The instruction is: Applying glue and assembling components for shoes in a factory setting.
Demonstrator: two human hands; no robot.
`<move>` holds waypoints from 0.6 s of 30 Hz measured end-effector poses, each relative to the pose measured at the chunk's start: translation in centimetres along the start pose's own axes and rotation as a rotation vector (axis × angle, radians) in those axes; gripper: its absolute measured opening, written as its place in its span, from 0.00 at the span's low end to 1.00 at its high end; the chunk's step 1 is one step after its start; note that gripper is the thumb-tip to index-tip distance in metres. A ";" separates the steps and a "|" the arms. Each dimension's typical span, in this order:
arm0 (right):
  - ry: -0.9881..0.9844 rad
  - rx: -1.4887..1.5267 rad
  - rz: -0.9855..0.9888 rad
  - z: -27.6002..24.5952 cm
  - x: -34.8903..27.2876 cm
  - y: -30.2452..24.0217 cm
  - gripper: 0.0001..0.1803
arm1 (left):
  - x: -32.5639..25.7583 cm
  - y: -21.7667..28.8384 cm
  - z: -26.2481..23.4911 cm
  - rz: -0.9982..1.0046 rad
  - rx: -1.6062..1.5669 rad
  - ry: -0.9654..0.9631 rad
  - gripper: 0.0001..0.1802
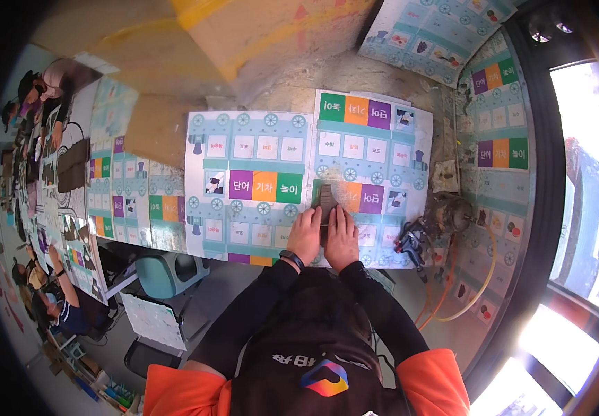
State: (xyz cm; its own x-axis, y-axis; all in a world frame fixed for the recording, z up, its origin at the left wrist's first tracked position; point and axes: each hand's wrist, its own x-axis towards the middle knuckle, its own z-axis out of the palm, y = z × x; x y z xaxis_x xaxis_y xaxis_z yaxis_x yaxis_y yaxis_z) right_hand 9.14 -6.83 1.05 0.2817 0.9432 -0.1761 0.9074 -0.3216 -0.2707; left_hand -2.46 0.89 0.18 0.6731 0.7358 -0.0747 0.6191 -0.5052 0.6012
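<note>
On glossy printed sheet (376,173): left hand (305,236), right hand (342,237) flat, fingers extended, pressing dark, seemingly ridged block (326,199).

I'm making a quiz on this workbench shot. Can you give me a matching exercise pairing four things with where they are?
Things:
1. dark tool
2. spray gun
3. wristband
4. cardboard box

Places:
A. at the far edge of the table
B. on the left arm
C. under both hands
D. right of the right hand, with an orange hose

Pairs: 1-C, 2-D, 3-B, 4-A. The left hand and the right hand press side by side on the tool, which lies on a printed sheet.
</note>
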 end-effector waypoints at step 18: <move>0.112 0.671 0.131 -3.0 7.7 3.2 0.07 | 7.5 -2.5 -2.5 0.028 -0.123 0.020 0.04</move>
State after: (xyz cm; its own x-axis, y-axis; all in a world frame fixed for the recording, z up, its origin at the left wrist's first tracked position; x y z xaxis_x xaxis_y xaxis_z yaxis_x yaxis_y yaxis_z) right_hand 15.19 -0.31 1.70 0.4386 0.8846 -0.1585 0.4846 -0.3813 -0.7873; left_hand -0.01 8.81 0.13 0.6808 0.7313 -0.0415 0.5448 -0.4677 0.6960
